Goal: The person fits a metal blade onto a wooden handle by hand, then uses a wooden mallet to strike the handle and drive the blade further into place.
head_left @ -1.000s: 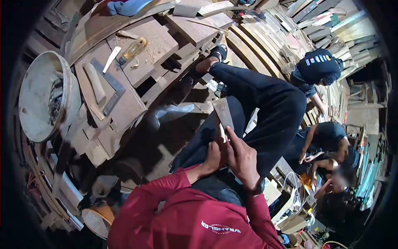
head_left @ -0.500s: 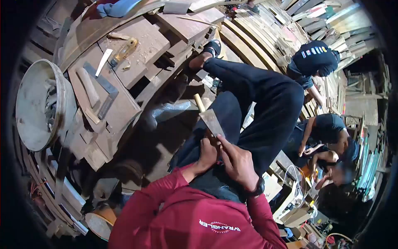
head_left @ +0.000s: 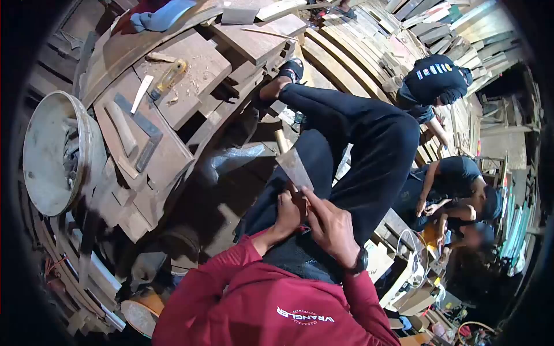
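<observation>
A flat, wide metal blade with a pale wooden handle (head_left: 295,168) lies over my lap, its handle pointing away from me. My left hand (head_left: 290,212) is closed at the blade's near end, its thumb side against the metal. Beside it, my right hand (head_left: 334,230) is also closed there, with the index finger stretched along the blade's near corner. The fingers hide that end of the blade, and anything else between the hands cannot be seen. Both hands rest close together above my dark trousers.
On the wooden bench at left lie a yellow-handled tool (head_left: 168,79), a dark metal square (head_left: 141,124) and a curved wooden piece (head_left: 121,128). A white bucket (head_left: 40,155) stands beside them. Two people, one bent over boards (head_left: 435,83) and another (head_left: 456,179), work at right.
The blade has tilted slightly and looks brighter, while both hands keep nearly the same place on it. The camera view has shifted a little.
</observation>
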The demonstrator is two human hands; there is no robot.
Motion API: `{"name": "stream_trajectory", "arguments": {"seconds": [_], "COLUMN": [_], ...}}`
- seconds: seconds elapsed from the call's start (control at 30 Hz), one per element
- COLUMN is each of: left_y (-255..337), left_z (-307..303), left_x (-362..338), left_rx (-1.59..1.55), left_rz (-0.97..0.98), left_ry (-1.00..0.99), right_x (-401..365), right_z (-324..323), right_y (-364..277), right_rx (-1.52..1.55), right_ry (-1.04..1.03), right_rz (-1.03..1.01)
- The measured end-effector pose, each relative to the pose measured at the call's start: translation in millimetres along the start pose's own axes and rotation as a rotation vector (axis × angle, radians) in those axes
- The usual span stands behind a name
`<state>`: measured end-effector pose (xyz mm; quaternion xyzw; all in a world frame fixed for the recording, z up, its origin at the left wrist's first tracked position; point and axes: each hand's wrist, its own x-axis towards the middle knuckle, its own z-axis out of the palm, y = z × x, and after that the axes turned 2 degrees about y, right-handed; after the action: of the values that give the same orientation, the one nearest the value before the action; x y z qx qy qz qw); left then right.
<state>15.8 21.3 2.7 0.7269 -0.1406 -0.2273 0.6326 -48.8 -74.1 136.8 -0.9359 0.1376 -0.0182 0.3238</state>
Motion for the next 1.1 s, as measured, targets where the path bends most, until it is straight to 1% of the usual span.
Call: {"name": "stream_trajectory", "arguments": {"seconds": [0.03,0.07,0.17,0.2,0.23,0.27,0.3,0.33,0.37,0.4,0.47,0.53,0.57,0.6,0.67,0.7,0.73,0.8,0.83,0.9,0.93,0.97,1.0,1.03,1.07,1.1], "left_y": [-0.4,-29.8,-4.0,6.3,6.3,3.2,-2.7,-6.5,-11.3,-4.9,-1.0,-12.3,-17.8,4.6,-8.0,-13.1,-13.5,-1.2,5.0,8.6,8.3,7.5,3.3,1.1,0.9,3.8], "left_z": [-1.6,6.3,6.1,5.2,4.9,2.6,-0.6,2.3,1.7,-1.0,4.8,6.1,3.4,0.0,0.1,1.2,0.0,4.3,4.3,1.0,-0.8,-1.1,-2.9,-0.7,2.6,5.3], "left_x": [-4.2,-9.4,-9.1,-6.5,-2.4,0.2,-0.1,-2.6,-6.0,-9.6,-8.0,-4.8,-3.0,0.5,-4.3,-10.7,-11.6,-8.9,-4.5,1.6,0.1,-1.6,-5.3,-9.5,-10.3,-7.1], "left_rx": [-0.082,0.014,0.181,0.108,0.044,-0.015,-0.071,-0.129,-0.079,-0.031,0.043,-0.051,-0.090,-0.168,-0.181,-0.190,-0.038,0.016,0.047,-0.084,-0.150,-0.217,-0.022,-0.033,-0.048,-0.062], "left_rz": [-0.121,-0.009,0.282,0.269,0.158,0.043,-0.077,-0.061,-0.039,-0.019,0.083,-0.037,-0.100,-0.101,-0.114,-0.128,0.025,0.154,0.224,0.046,-0.050,-0.146,0.005,0.047,0.094,0.148], "left_ry": [0.027,0.029,-0.016,-0.028,-0.046,-0.065,-0.084,0.025,-0.004,-0.043,-0.079,-0.083,-0.081,0.018,-0.018,-0.047,-0.092,-0.063,-0.041,-0.015,-0.005,0.002,-0.086,-0.093,-0.096,-0.089], "right_x": [0.0,-1.4,1.8,5.4,9.6,4.4,-2.7,-9.8,-14.6,-10.7,2.8,9.0,3.7,-3.4,-11.4,-8.9,-0.8,10.6,9.2,-3.1,-9.5,-9.7,-7.4,-5.5,0.8,0.8], "right_z": [0.7,1.5,-0.7,-1.8,-3.0,-0.2,1.0,2.0,3.3,6.4,3.6,-1.4,-1.0,-0.7,1.6,1.9,1.7,-0.2,-1.4,-1.7,-5.1,-4.3,-5.8,-6.1,-1.1,-2.1], "right_y": [1.0,2.0,-1.9,-2.9,-3.3,3.4,6.0,8.2,10.3,9.2,-1.4,-3.9,-2.0,-0.3,3.8,1.1,-1.8,-3.6,-1.4,2.4,3.2,4.8,0.8,-2.3,0.5,2.2], "right_rx": [0.014,0.027,0.012,-0.011,-0.030,-0.025,-0.011,0.002,0.011,0.029,0.005,-0.025,-0.015,0.000,0.035,0.045,0.051,0.033,0.047,0.086,0.067,0.088,0.108,0.127,0.137,0.113], "right_ry": [-0.003,-0.009,-0.007,0.011,0.026,0.084,0.059,0.034,0.008,0.056,0.065,0.040,0.023,0.004,-0.035,-0.011,0.016,0.048,0.057,0.075,0.004,-0.001,-0.006,-0.010,0.084,0.076], "right_rz": [-0.008,-0.011,0.037,0.040,0.040,-0.052,-0.049,-0.044,-0.035,-0.067,0.008,0.064,0.055,0.048,0.060,0.065,0.075,0.103,0.077,0.024,0.036,0.052,0.076,0.104,0.040,0.041]}}
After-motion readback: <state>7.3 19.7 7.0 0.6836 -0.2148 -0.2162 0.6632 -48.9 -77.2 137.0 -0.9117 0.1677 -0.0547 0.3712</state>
